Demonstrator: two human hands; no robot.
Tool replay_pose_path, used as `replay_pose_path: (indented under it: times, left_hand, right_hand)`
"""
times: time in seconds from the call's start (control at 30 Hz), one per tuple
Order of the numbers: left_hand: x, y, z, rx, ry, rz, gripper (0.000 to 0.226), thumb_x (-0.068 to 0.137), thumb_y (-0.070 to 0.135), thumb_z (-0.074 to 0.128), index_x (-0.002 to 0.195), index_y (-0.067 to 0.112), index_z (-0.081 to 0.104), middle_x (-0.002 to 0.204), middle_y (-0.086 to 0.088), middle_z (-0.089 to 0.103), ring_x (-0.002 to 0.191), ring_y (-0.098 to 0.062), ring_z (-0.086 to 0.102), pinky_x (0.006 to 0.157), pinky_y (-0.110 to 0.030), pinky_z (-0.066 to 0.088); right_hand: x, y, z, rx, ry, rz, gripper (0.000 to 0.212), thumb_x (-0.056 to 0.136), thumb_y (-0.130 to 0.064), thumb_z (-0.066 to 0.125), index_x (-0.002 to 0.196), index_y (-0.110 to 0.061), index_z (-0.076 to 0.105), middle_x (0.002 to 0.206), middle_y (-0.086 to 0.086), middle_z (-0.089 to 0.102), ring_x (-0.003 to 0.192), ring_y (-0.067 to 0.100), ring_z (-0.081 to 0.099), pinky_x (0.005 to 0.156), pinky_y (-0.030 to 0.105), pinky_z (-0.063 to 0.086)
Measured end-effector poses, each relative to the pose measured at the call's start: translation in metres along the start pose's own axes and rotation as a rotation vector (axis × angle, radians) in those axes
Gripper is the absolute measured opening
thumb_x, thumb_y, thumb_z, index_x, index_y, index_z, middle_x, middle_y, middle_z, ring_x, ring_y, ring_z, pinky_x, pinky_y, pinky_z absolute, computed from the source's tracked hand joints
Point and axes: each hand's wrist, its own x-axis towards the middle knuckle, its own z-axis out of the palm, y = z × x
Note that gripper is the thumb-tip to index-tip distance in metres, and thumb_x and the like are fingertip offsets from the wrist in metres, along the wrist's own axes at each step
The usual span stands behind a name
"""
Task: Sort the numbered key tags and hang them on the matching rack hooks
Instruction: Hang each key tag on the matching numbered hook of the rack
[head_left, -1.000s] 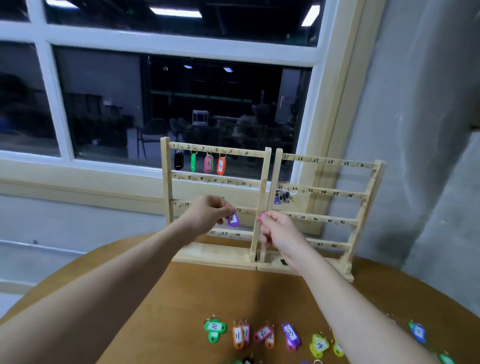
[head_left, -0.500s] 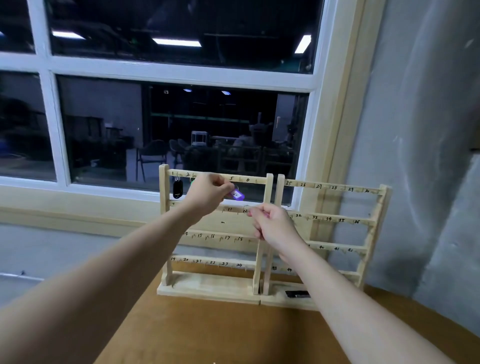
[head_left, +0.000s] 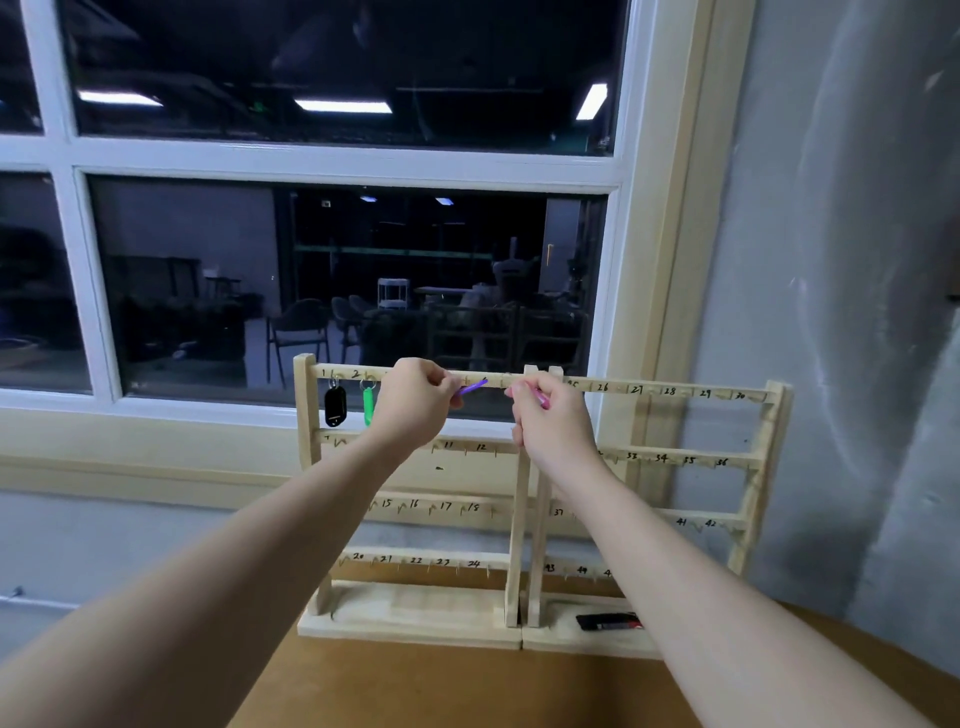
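My left hand (head_left: 415, 400) pinches purple tag (head_left: 474, 387) at top rail of left rack (head_left: 410, 525); right hand (head_left: 553, 423) grips pink tag (head_left: 540, 399) just right.

Left rack (head_left: 511, 499), handwritten hook numbers: 1, 2, 11, 12, 15–18, 20–24. Right rack (head_left: 753, 488): 26–30, 33–36, 37, 41, 42, 43.

A purple key tag (head_left: 474, 387) lies nearly level at the wooden rack's (head_left: 519, 519) top rail; black (head_left: 335, 406) and green (head_left: 368, 405) tags hang under hooks 1 and 2.
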Motion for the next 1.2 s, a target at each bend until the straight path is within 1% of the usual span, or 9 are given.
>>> replay_pose_path:
  times: [0.1, 0.37, 0.53, 0.73, 0.83, 0.9, 1.0, 1.1, 1.2]
  left_hand:
    - [0.002, -0.001, 0.003, 0.024, 0.023, 0.021, 0.034, 0.101, 0.021, 0.056, 0.072, 0.012, 0.072, 0.068, -0.01, 0.072, 0.051, -0.019, 0.053, 0.046, -0.025, 0.039]
    - [0.002, 0.004, 0.006, 0.055, 0.068, 0.078, 0.029, 0.101, 0.02, 0.054, 0.079, 0.014, 0.071, 0.071, -0.001, 0.073, 0.053, -0.018, 0.066, 0.044, -0.021, 0.042]
    - [0.006, 0.005, 0.006, 0.117, 0.06, 0.055, 0.031, 0.1, 0.018, 0.051, 0.077, 0.013, 0.072, 0.065, 0.001, 0.072, 0.042, -0.012, 0.061, 0.041, -0.019, 0.043]
    - [0.005, 0.0, 0.006, 0.178, 0.013, 0.053, 0.027, 0.103, 0.023, 0.053, 0.086, 0.013, 0.072, 0.068, 0.002, 0.073, 0.049, -0.018, 0.065, 0.043, -0.024, 0.047]
    - [0.005, -0.003, 0.007, 0.189, 0.014, 0.061, 0.028, 0.103, 0.024, 0.054, 0.082, 0.016, 0.071, 0.067, 0.004, 0.073, 0.052, -0.02, 0.066, 0.054, -0.036, 0.06]
    - [0.004, -0.007, 0.007, 0.196, 0.018, 0.066, 0.031, 0.101, 0.023, 0.054, 0.076, 0.016, 0.071, 0.064, 0.004, 0.072, 0.054, -0.022, 0.067, 0.06, -0.043, 0.062]
    - [0.001, -0.009, 0.007, 0.199, 0.013, 0.077, 0.032, 0.1, 0.019, 0.053, 0.076, 0.013, 0.073, 0.063, 0.004, 0.071, 0.053, -0.019, 0.065, 0.061, -0.044, 0.062]
    - [-0.001, -0.009, 0.004, 0.187, 0.003, 0.097, 0.028, 0.099, 0.018, 0.054, 0.078, 0.014, 0.072, 0.064, 0.003, 0.072, 0.051, -0.016, 0.062, 0.061, -0.045, 0.061]
    - [-0.002, -0.011, 0.0, 0.176, -0.01, 0.105, 0.025, 0.101, 0.021, 0.055, 0.082, 0.016, 0.071, 0.065, 0.003, 0.072, 0.05, -0.013, 0.06, 0.062, -0.045, 0.062]
  right_hand:
    - [0.004, 0.001, 0.002, 0.032, -0.013, 0.011, 0.025, 0.104, -0.019, 0.048, 0.087, -0.019, 0.065, 0.064, -0.002, 0.049, 0.06, 0.019, 0.048, 0.061, 0.035, 0.044]
    - [0.012, 0.009, 0.013, -0.001, -0.004, -0.004, 0.026, 0.103, -0.02, 0.048, 0.084, -0.023, 0.066, 0.068, -0.007, 0.052, 0.066, 0.019, 0.05, 0.066, 0.038, 0.046]
    - [0.019, 0.01, 0.015, -0.006, 0.023, -0.009, 0.025, 0.1, -0.022, 0.05, 0.079, -0.021, 0.064, 0.066, -0.007, 0.05, 0.065, 0.019, 0.047, 0.065, 0.035, 0.042]
    - [0.022, 0.01, 0.014, -0.029, 0.003, -0.041, 0.025, 0.101, -0.021, 0.05, 0.082, -0.019, 0.065, 0.065, -0.008, 0.05, 0.064, 0.016, 0.047, 0.063, 0.033, 0.041]
    - [0.023, 0.01, 0.019, -0.065, -0.028, -0.071, 0.025, 0.102, -0.021, 0.051, 0.082, -0.022, 0.066, 0.065, -0.011, 0.052, 0.064, 0.014, 0.049, 0.063, 0.032, 0.041]
    - [0.025, 0.01, 0.025, -0.126, -0.028, -0.083, 0.024, 0.102, -0.024, 0.052, 0.082, -0.023, 0.066, 0.065, -0.01, 0.056, 0.064, 0.017, 0.053, 0.06, 0.035, 0.046]
    - [0.028, 0.009, 0.032, -0.168, -0.009, -0.089, 0.025, 0.101, -0.024, 0.053, 0.083, -0.021, 0.069, 0.067, -0.006, 0.062, 0.068, 0.02, 0.062, 0.061, 0.037, 0.053]
    - [0.032, 0.009, 0.038, -0.212, -0.006, -0.062, 0.024, 0.103, -0.022, 0.052, 0.086, -0.018, 0.069, 0.07, -0.003, 0.062, 0.068, 0.019, 0.062, 0.061, 0.029, 0.047]
    - [0.033, 0.009, 0.042, -0.242, 0.012, -0.042, 0.027, 0.103, -0.023, 0.05, 0.085, -0.013, 0.069, 0.071, 0.008, 0.065, 0.064, 0.023, 0.061, 0.058, 0.033, 0.049]
